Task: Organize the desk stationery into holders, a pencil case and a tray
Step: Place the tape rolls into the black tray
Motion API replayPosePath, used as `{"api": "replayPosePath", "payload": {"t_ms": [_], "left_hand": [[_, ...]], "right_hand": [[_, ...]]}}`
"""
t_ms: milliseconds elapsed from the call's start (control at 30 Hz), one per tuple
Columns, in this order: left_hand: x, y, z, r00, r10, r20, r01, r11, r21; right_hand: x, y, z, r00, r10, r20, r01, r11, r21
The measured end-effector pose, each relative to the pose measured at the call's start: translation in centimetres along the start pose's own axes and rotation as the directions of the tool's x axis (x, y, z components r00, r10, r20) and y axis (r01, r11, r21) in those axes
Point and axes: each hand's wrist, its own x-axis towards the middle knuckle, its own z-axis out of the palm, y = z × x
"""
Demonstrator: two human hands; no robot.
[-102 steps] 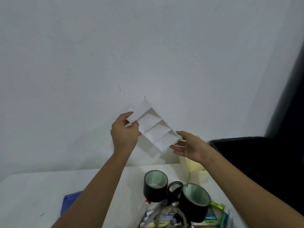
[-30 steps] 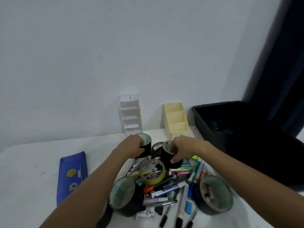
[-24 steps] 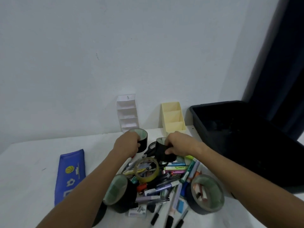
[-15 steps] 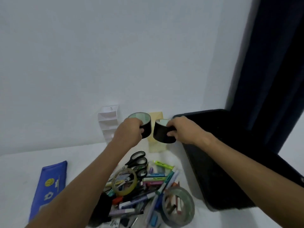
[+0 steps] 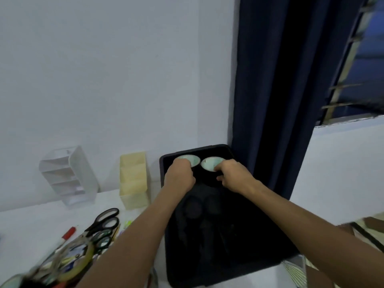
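At the far left a pile of mixed stationery (image 5: 68, 254) lies on the white desk (image 5: 31, 225), topped by a clear yellowish tape ring (image 5: 72, 260) and black-handled scissors (image 5: 105, 220); no writing on it can be read. Against the wall stand a white tiered plastic holder (image 5: 71, 175) and a cream tiered plastic holder (image 5: 134, 179). In the far end of the black rectangular plastic tray (image 5: 239, 246), the left hand (image 5: 179, 174) grips one black tape roll (image 5: 192, 160) and the right hand (image 5: 233, 175) grips another black tape roll (image 5: 209, 164), side by side. A dark blue curtain (image 5: 270, 90) hangs behind.
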Motion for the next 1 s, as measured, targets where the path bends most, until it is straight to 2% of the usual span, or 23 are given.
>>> {"api": "replayPosePath", "payload": {"t_ms": [100, 233, 500, 733, 900, 1000], "left_hand": [[0.4, 0.1, 3.2, 0.999, -0.054, 0.007, 0.054, 0.998, 0.012], [1.3, -0.2, 5.8, 0.996, -0.083, 0.031, 0.082, 0.996, 0.018], [3.6, 0.2, 8.6, 0.998, -0.063, -0.025, 0.065, 0.995, 0.069], [4.1, 0.1, 10.4, 0.999, -0.035, 0.007, 0.034, 0.991, 0.126], [3.9, 0.1, 11.3, 0.999, -0.001, 0.034, -0.007, 0.975, 0.224], [3.8, 0.5, 11.4, 1.000, -0.003, 0.031, -0.005, 0.964, 0.264]], "right_hand": [[1.2, 1.3, 1.3, 0.999, 0.028, 0.021, -0.028, 0.999, -0.016], [3.0, 2.7, 3.4, 0.988, 0.130, 0.089, -0.135, 0.989, 0.055], [6.2, 4.3, 5.5, 0.995, 0.094, 0.022, -0.096, 0.988, 0.123], [7.5, 4.4, 7.7, 0.987, 0.115, 0.111, -0.119, 0.992, 0.032], [7.3, 4.3, 8.1, 0.984, 0.116, 0.135, -0.129, 0.988, 0.084], [7.0, 4.3, 8.6, 0.991, 0.082, 0.110, -0.080, 0.997, -0.017]]}}
